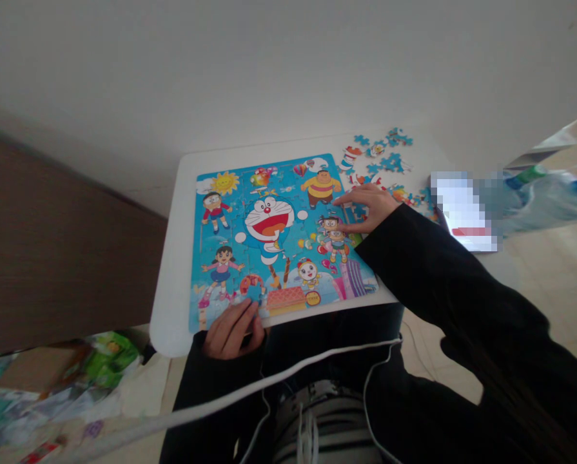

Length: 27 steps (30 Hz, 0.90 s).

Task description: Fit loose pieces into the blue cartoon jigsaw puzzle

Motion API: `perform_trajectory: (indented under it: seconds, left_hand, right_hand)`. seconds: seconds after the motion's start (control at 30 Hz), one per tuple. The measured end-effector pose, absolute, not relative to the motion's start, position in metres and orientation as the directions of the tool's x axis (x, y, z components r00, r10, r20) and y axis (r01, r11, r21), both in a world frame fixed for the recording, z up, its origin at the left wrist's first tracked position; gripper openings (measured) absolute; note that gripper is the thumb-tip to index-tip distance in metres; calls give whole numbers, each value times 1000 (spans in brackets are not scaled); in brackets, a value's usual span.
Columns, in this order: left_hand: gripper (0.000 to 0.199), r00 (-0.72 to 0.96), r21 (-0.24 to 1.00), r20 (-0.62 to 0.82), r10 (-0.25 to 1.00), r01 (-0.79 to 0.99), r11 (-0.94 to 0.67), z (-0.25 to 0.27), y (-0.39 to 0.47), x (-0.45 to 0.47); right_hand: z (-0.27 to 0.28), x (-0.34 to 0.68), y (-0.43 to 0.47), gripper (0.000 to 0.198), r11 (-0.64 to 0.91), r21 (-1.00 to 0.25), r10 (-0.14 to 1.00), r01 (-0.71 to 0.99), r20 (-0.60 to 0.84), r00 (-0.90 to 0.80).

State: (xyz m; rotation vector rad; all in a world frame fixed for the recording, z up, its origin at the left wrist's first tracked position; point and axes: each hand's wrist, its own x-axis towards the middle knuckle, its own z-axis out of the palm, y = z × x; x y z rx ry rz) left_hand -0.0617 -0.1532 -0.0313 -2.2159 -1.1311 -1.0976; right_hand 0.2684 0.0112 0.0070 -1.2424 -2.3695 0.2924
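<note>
Blue cartoon jigsaw puzzle (pixel 273 238) covers the white bench (pixel 172 258); left hand (pixel 233 330) pinches a blue piece (pixel 254 293), right hand (pixel 368 207) rests flat, grip released, beside loose pieces (pixel 385 154).

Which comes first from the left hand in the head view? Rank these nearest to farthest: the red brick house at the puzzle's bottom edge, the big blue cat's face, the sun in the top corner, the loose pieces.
1. Red brick house, just right of the left hand.
2. Blue cat's face, mid-puzzle.
3. Sun, far left corner.
4. Loose pieces, far right on the table.
</note>
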Motion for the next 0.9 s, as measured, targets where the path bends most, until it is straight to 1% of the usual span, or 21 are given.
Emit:
perform_trajectory:
  seconds: [0.1,0.27,0.37,0.43,0.5,0.53,0.57,0.67,0.7,0.77,0.8,0.83,0.87,0.9]
  left_hand:
    - [17,356,-1,781,513,822,-569,-30,-154,-62]
    - [17,387,-44,806,449,794,-606,-31,-151,-64]
    - [15,397,-56,806,439,789,-612,-32,-149,-63]
    - [14,393,-46,794,464,799,-599,-30,-150,-62]
    - [13,409,-54,783,469,796,-603,-23,-153,-62]
    - [12,435,-72,771,466,785,-615,-16,-155,-64]
    - [12,476,-102,763,438,757,-645,-7,-157,-66]
    - [20,639,-148,626,446,660,-737,32,-158,-79]
    - [22,668,-144,598,443,633,-761,48,-155,-83]
    - [25,730,-176,538,422,586,-791,75,-143,-89]
    - [26,762,-191,514,394,549,-813,86,-134,-88]
    - [27,846,-229,445,293,424,-876,93,-122,-85]
    - [26,857,-236,452,249,383,-893,96,-110,-78]
    - [23,855,-224,464,234,369,-902,96,-97,-68]
  right_hand:
    - [7,269,11,43,581,-377,814,721,284,-507]
    - [7,272,11,43,588,-366,809,722,298,-507]
    - [5,276,12,44,592,-391,806,705,298,-512]
    - [4,278,14,40,612,-422,791,669,314,-525]
    - [2,280,16,33,640,-445,768,627,338,-544]
    - [1,281,17,29,653,-451,756,609,347,-554]
    - [0,281,18,26,664,-453,746,595,355,-564]
    - [-2,283,19,24,688,-444,725,574,377,-577]
    - [-2,283,20,24,691,-442,722,571,382,-577]
    - [-3,283,19,23,691,-442,721,572,379,-579]
    - [-3,283,19,23,688,-443,724,574,372,-581]
    - [-2,283,19,23,685,-444,727,577,366,-581]
    - [-2,283,19,23,683,-444,729,580,363,-581]
    - [-2,283,19,23,684,-443,728,580,364,-581]
